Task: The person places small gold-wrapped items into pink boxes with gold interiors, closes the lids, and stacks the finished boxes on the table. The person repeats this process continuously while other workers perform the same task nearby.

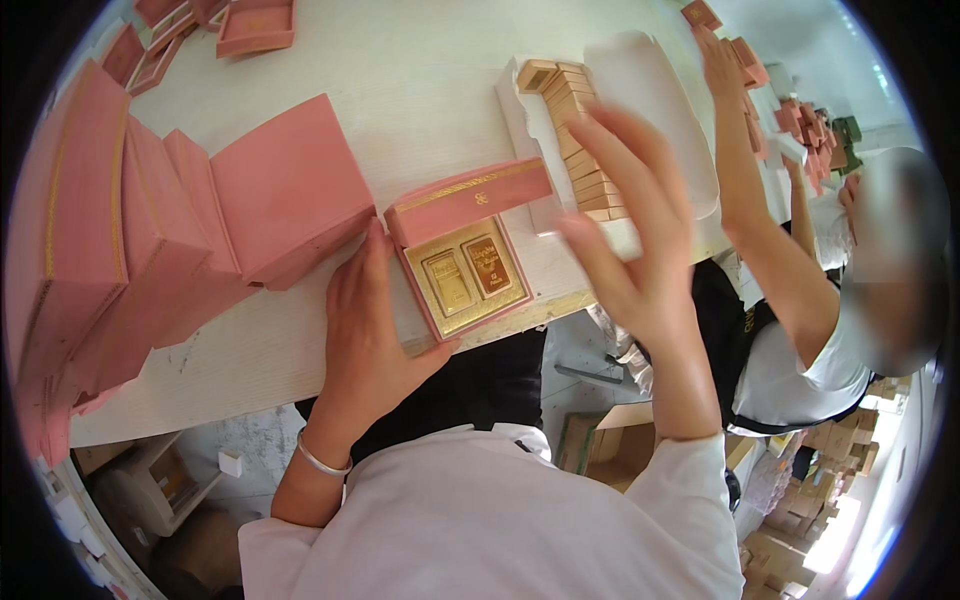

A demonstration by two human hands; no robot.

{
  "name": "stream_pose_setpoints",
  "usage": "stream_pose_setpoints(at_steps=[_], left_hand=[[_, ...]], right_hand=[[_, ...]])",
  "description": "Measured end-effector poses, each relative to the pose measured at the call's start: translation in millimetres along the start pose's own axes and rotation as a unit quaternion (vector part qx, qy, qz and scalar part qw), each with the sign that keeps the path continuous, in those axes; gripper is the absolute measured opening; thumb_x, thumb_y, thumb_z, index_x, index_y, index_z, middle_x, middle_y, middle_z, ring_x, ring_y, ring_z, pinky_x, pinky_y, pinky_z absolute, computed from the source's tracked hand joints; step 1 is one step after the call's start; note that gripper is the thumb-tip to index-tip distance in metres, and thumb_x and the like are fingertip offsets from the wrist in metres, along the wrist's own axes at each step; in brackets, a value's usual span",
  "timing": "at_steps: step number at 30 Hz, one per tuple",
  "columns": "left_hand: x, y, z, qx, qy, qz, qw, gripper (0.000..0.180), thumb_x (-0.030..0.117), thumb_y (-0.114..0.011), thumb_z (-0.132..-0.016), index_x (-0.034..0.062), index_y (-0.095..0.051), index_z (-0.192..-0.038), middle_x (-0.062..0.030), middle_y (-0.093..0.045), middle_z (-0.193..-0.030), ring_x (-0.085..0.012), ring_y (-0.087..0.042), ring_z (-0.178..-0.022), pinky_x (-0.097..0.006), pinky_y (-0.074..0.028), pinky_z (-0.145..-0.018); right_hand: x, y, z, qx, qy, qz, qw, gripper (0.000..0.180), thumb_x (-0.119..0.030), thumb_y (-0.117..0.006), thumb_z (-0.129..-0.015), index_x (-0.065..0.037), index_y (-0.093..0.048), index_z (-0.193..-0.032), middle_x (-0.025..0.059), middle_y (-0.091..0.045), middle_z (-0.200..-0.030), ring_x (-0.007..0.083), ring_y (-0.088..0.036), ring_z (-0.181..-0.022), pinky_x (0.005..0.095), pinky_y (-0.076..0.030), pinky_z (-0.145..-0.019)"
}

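Observation:
A pink gift box (437, 318) lies at the table's near edge, its gold-trimmed lid (478, 198) raised along the far side. Two rectangular pieces sit side by side in its gold insert: a gold bar (448, 284) and a brownish-copper bar (487, 266). My left hand (368, 340) lies along the box's left side, fingers stretched out and thumb spread toward the front edge. Above and to the right, my right hand (645, 225) is raised with fingers apart and nothing in it, slightly blurred. Behind it stands a white carton (522, 130) holding a row of small tan blocks (572, 125).
Several pink boxes (170, 220) are stacked at the left, and open ones (257, 28) lie at the far left. At the right, a co-worker's arm (755, 210) reaches over the table toward more pink boxes (748, 62). A cardboard carton (622, 440) stands below the table.

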State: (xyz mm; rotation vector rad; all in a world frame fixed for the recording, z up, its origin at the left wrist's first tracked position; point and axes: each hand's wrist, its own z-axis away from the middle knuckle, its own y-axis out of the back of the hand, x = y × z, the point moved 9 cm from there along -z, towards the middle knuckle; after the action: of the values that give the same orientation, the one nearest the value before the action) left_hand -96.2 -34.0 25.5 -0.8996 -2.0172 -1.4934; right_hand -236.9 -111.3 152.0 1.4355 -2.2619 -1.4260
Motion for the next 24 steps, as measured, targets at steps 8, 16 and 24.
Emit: stream_pose_setpoints(at_steps=[8,16,24], left_hand=[[-3.8,-4.3,0.6,0.003,-0.005,0.010,1.000,0.115,0.028,-0.086,-0.054,-0.0015,-0.017,-0.141,-0.0206,-0.038,-0.135,-0.0362,-0.037,-0.125,-0.048,-0.028,-0.102],[16.9,2.6,4.3,0.001,-0.031,0.089,0.996,0.099,0.024,-0.082,-0.059,-0.0006,-0.025,-0.137,-0.0217,-0.035,-0.134,-0.0381,-0.037,-0.123,-0.049,-0.031,-0.100],[131.5,81.0,-25.0,0.174,-0.266,-0.006,0.948,0.078,0.017,-0.075,-0.063,0.0168,-0.042,-0.133,-0.0233,-0.038,-0.132,-0.0402,-0.042,-0.118,-0.052,-0.037,-0.095]], right_hand=[[-24.6,-53.9,45.9,-0.190,0.097,0.068,0.975,0.073,-0.059,-0.043,-0.083,-0.001,-0.049,-0.126,0.0178,-0.046,-0.132,0.0357,-0.042,-0.124,0.0547,-0.023,-0.105],[-37.3,-60.7,112.9,-0.109,0.055,0.116,0.986,0.063,-0.040,-0.066,-0.078,-0.003,-0.048,-0.126,0.0232,-0.047,-0.131,0.0377,-0.046,-0.119,0.0496,-0.031,-0.101],[-42.4,-28.0,57.9,0.025,-0.030,-0.256,0.966,0.061,-0.030,-0.062,-0.083,0.006,-0.039,-0.127,0.0199,-0.051,-0.120,0.0293,-0.055,-0.105,0.0380,-0.046,-0.086]])
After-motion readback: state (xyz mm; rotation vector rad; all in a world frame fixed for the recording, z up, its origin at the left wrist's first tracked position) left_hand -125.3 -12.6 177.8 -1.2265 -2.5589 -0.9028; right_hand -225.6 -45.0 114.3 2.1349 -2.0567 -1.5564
